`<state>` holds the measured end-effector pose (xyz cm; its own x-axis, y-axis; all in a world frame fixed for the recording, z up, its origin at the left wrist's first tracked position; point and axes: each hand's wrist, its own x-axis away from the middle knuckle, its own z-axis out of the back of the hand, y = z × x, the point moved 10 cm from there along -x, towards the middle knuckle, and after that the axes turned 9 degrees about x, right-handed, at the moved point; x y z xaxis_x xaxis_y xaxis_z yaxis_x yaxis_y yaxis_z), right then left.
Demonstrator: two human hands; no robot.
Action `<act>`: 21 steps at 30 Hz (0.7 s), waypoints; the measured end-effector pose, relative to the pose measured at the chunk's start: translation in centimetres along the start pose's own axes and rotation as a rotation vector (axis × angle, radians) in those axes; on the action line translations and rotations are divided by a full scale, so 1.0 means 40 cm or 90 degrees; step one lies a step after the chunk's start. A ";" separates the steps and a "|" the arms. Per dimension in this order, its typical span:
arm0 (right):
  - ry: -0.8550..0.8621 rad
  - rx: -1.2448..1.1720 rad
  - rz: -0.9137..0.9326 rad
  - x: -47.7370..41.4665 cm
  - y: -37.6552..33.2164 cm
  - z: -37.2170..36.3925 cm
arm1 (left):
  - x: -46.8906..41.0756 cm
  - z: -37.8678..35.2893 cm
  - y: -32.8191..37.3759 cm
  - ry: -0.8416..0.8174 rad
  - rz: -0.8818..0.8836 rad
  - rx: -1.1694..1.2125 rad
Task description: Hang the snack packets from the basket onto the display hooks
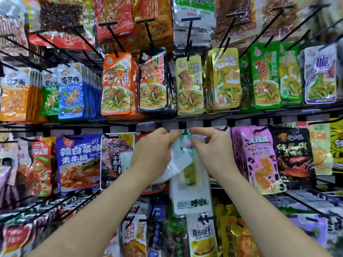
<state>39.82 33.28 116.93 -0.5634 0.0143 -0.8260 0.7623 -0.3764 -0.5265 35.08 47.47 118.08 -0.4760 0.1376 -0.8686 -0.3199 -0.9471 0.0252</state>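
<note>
1. Both hands pinched the top of a white-and-mint snack packet (182,146) at a black hook (185,131): left hand (154,152) at 9 o'clock of it, right hand (212,152) at 3.
2. Beyond them, a black wire rack (241,115) filled the view, with purple packets (258,160) at 3 o'clock and blue packets (79,162) at 9.

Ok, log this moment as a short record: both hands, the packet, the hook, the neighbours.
left hand: pinches the white-and-mint packet by its top edge
right hand: pinches the same top edge, other side
black hook: tip at the packet's top; threaded or not, cannot tell
right of it: purple packet, hanging
left of it: dark packet, hanging
</note>
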 end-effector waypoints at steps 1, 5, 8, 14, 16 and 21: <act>-0.016 0.022 0.001 0.000 0.001 -0.006 | -0.003 -0.009 -0.007 -0.014 0.017 -0.003; -0.112 0.145 0.015 0.006 0.012 -0.047 | 0.009 -0.008 -0.039 -0.012 0.064 0.038; -0.131 0.190 0.036 0.011 0.023 -0.068 | 0.047 -0.036 -0.063 -0.059 0.108 0.077; -0.108 0.229 0.041 0.009 0.039 -0.083 | 0.109 -0.135 -0.068 -0.226 0.163 0.033; -0.113 0.255 0.046 0.008 0.042 -0.092 | 0.112 -0.146 -0.077 -0.241 0.183 0.031; -0.073 0.453 0.112 0.027 0.031 -0.096 | 0.113 -0.176 -0.079 -0.271 0.196 -0.002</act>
<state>41.39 36.39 114.61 -0.5116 -0.1844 -0.8392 0.4758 -0.8741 -0.0980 39.69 49.06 110.58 -0.8388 -0.0423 -0.5428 -0.1102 -0.9631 0.2454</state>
